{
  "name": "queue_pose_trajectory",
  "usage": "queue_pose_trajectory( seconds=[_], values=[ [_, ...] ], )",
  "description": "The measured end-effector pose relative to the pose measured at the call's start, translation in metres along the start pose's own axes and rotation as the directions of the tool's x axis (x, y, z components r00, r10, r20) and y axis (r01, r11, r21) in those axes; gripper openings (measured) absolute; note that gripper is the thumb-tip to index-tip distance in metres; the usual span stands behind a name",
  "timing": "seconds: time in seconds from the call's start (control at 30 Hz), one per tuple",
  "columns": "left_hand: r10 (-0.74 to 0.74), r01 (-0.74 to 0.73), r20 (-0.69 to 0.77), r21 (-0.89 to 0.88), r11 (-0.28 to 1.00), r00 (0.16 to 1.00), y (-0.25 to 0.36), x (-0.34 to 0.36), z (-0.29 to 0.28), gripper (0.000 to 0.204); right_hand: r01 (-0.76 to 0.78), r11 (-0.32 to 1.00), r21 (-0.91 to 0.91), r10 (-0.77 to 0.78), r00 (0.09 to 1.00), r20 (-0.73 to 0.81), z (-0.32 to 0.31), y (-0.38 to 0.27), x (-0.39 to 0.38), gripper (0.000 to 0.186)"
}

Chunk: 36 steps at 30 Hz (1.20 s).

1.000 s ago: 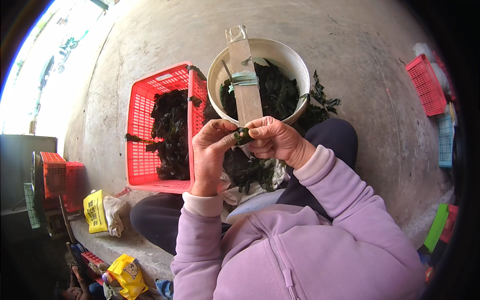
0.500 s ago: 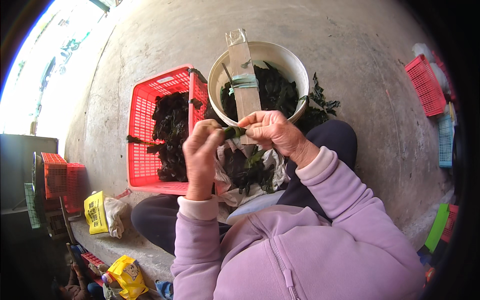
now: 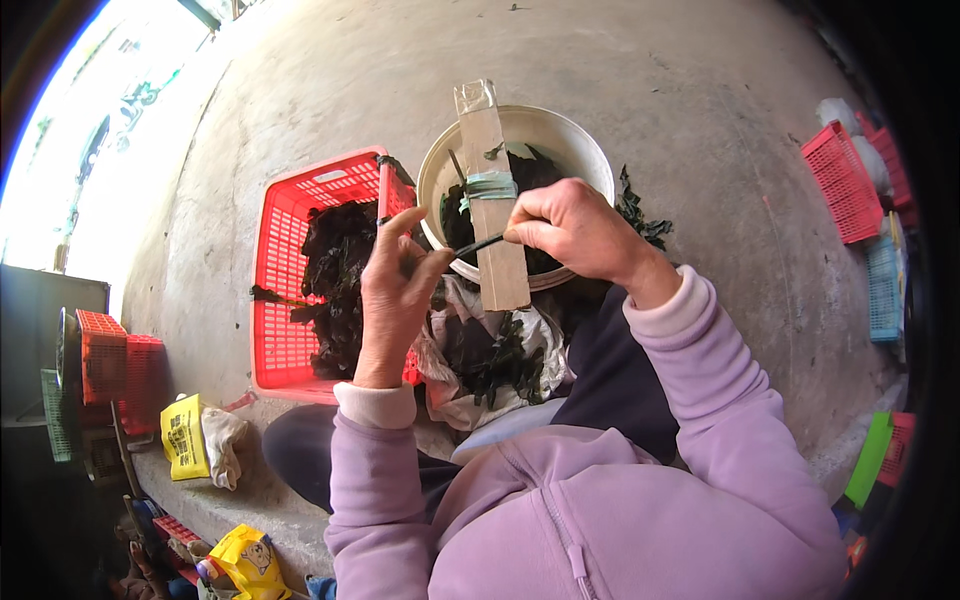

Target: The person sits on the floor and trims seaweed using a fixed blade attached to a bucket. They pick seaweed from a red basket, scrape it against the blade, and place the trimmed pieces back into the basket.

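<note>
A narrow dark green seaweed strip [image 3: 480,245] is stretched between my two hands, over the near rim of a white bucket. My left hand [image 3: 393,290] is closed around its left end, thumb raised. My right hand [image 3: 575,232] pinches the other end between thumb and fingers. Under the strip, a wooden board [image 3: 488,225] lies across the bucket [image 3: 601,150], with pale green ties wound round it and a thin upright piece beside the ties. Dark seaweed [image 3: 536,172] fills part of the bucket. More seaweed pieces [image 3: 500,360] lie on a whitish sack [image 3: 432,350] in my lap.
To the left, a red plastic basket [image 3: 275,350] holds a heap of dark seaweed [image 3: 340,270]. Leafy seaweed [image 3: 640,215] lies right of the bucket. Red crates [image 3: 842,180] and a blue basket [image 3: 884,285] stand far right. A yellow bag [image 3: 184,437] sits at left; another person is at lower left.
My right hand has moved up and to the right, pulling away from my left hand. The looped, bunched seaweed between them is now a taut thin strip.
</note>
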<state>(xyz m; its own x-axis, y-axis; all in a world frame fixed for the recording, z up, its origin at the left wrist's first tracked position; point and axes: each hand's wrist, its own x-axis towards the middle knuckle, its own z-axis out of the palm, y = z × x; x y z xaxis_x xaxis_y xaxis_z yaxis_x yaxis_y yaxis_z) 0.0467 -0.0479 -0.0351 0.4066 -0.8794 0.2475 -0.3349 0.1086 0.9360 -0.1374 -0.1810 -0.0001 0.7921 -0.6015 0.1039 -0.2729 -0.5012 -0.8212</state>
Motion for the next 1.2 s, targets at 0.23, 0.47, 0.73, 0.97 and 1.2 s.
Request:
queue_pose_trajectory(
  seconds=[0.23,0.47,0.73,0.97,1.2],
  values=[
    [0.173,-0.193,0.085,0.469,0.862,0.981,-0.039,0.052,-0.006,0.016,-0.008,0.993,-0.116,-0.005,0.993,-0.114,0.011,0.036,0.052,0.015],
    [0.21,-0.132,-0.073,0.573,0.809,0.975,-0.107,0.091,0.032,0.006,-0.17,0.967,-0.192,0.104,0.945,-0.311,0.051,0.099,0.091,0.016],
    [-0.171,0.194,-0.147,0.155,0.969,0.974,-0.119,0.088,0.047,0.038,-0.325,0.701,0.635,0.452,0.891,-0.044,0.034,0.099,0.077,0.024],
    [-0.163,0.21,0.227,-0.204,0.956,0.96,-0.037,0.033,0.064,0.037,-0.19,0.385,0.903,0.302,0.951,0.071,-0.002,0.019,0.033,0.026],
    [-0.229,0.441,0.407,-0.567,0.695,0.884,0.0,-0.009,0.085,0.031,0.105,0.291,0.951,0.188,0.968,-0.165,-0.001,-0.019,-0.004,0.024]
  ],
)
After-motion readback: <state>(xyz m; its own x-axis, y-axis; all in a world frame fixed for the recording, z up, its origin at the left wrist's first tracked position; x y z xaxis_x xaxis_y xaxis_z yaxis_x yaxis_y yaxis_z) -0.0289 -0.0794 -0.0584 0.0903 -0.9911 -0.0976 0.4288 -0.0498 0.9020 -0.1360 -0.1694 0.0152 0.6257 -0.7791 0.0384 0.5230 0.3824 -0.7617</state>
